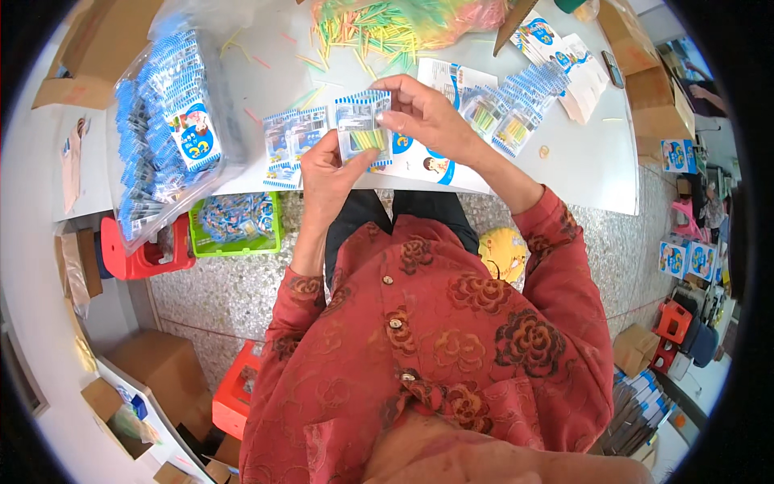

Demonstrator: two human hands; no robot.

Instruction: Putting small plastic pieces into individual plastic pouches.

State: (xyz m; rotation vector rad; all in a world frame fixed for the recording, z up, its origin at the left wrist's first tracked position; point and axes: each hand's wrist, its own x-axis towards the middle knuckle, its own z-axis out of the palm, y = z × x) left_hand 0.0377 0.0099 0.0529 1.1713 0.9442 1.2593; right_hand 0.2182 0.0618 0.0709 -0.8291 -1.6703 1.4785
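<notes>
Above the table's near edge, a small clear packet point(353, 121) with blue striped ends is held upright between my two hands. Yellow-green sticks show in its lower part. My left hand point(326, 173) pinches its lower edge, the thumb across the front. At its upper right, my right hand point(431, 121) grips it with the thumb in front and the fingers partly hidden behind. Similar packets point(294, 139) lie just left of my hands. More filled packets point(516, 109) fan out to the right. Under my right wrist is a printed card point(438, 168).
A pile of coloured sticks point(371, 36) lies at the table's far side. On the left stands a clear bag of many blue packets point(165, 121). Below the table edge are a green basket point(278, 234) and a red stool point(145, 254). A phone point(613, 69) lies far right.
</notes>
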